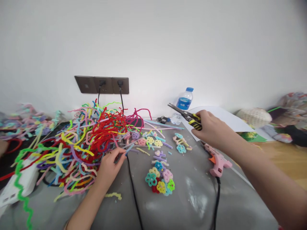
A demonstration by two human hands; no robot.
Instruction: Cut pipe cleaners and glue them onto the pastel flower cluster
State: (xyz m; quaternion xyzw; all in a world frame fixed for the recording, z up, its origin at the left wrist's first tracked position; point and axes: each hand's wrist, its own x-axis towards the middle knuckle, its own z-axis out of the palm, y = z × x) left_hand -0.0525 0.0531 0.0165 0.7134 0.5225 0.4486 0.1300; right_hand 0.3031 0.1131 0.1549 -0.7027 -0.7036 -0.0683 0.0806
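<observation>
Between the thumb and fingers of my left hand (112, 163) is a short light-blue pipe cleaner (129, 149). My right hand (209, 127) grips a pair of long-nose pliers (184, 113) by their yellow-and-black handles, the jaws pointing up and left above the table. In front of me lies a cluster of pipe-cleaner flowers (160, 180) in several colours. Behind it are a row of small pink and yellow flowers (150, 140) and a separate piece with two turquoise flowers (180, 148). A large tangled heap of pipe cleaners (83, 147) spreads beside my left hand.
A pink glue gun (219, 163) lies on the grey table (184, 204) under my right forearm, its cord running toward me. Another black cable (131, 182) crosses the middle. A water bottle (185, 99) stands by the wall. A white power strip (20, 182) is at left.
</observation>
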